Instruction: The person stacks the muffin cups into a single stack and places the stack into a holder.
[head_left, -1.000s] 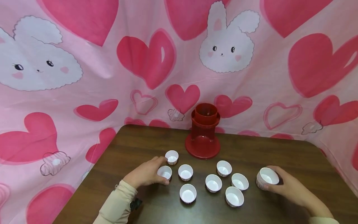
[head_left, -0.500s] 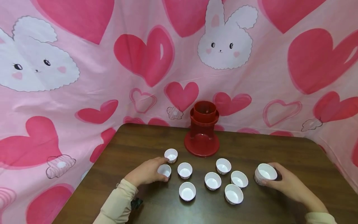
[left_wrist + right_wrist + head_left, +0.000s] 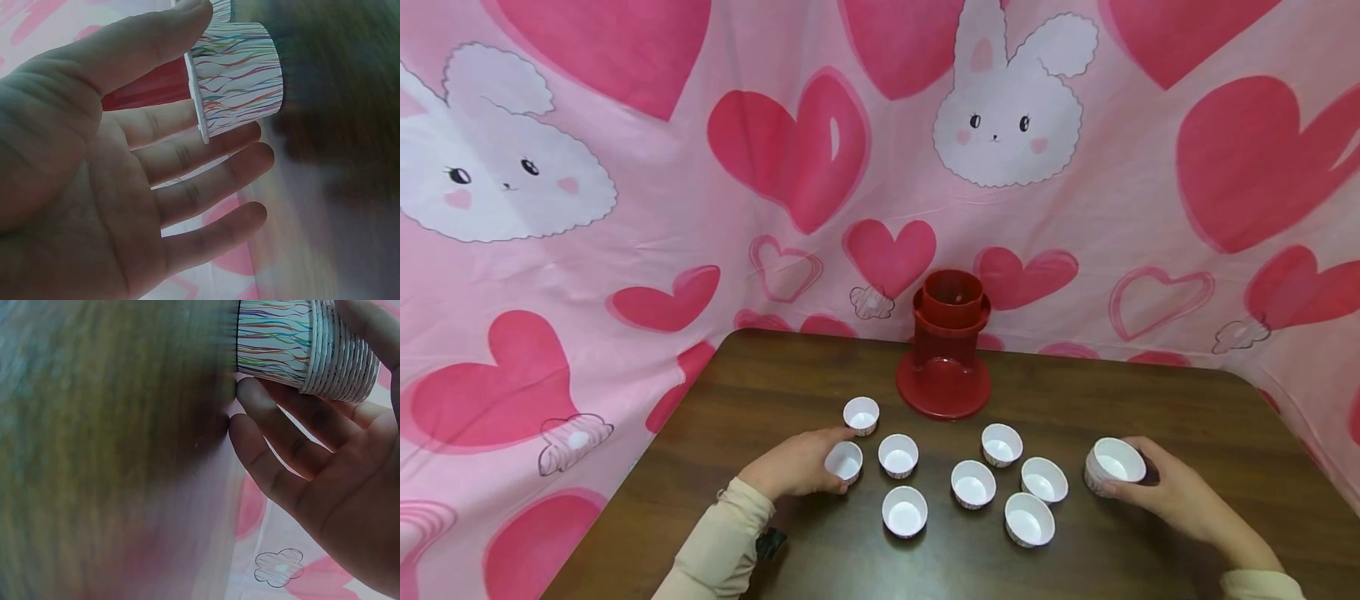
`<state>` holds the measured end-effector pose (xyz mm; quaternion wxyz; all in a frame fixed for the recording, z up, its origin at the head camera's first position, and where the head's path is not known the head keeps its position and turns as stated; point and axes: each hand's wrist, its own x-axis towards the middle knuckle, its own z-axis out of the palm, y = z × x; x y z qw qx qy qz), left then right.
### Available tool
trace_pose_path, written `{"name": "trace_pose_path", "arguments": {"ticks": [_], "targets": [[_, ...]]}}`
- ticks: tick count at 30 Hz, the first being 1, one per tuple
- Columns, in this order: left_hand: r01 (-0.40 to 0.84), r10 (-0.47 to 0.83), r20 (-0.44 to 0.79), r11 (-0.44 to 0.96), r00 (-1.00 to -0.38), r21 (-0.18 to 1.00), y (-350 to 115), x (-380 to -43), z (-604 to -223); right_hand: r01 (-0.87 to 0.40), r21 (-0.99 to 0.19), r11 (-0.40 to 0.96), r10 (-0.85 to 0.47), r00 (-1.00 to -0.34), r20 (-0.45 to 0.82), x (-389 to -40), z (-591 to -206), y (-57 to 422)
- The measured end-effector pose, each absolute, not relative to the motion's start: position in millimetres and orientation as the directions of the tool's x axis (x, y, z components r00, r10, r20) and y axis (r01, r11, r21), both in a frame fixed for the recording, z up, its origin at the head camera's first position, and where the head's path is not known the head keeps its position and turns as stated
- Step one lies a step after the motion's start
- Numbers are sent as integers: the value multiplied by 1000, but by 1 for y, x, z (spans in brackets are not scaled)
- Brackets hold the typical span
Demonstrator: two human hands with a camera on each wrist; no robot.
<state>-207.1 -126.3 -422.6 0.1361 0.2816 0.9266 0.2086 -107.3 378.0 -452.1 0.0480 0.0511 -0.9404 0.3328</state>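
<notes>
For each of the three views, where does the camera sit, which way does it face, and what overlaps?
Head: above, facing forward and down at the table; both hands and sleeves show.
Left wrist: looks along the palm; left hand pinches a paper cup.
Right wrist: right hand holds a cup stack.
Shared: both items appear in the head view, cup and stack.

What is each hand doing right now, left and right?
Left hand: fingers and thumb grip a single paper cup on the table.
Right hand: holds a nested stack of paper cups, fingers curled around it.
</notes>
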Motion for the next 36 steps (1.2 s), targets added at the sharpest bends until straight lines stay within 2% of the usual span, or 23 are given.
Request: {"name": "trace_pose_path", "arguments": {"ticks": [9, 17, 29, 36], "targets": [[520, 611, -68, 723, -789, 456, -129, -207, -422, -121, -615, 779, -63, -991, 116, -108, -452, 378], [519, 601, -54, 728, -797, 447, -129, -209, -422, -121, -602, 789, -61, -991, 118, -108, -451, 378], [537, 623, -6, 679, -782, 501, -128, -211, -419, -108, -594, 797, -59, -993, 102, -109, -451, 380], [541, 624, 46, 635, -780, 552, -129, -213, -418, -73, -603, 795, -56, -997, 46, -109, -451, 380]]}}
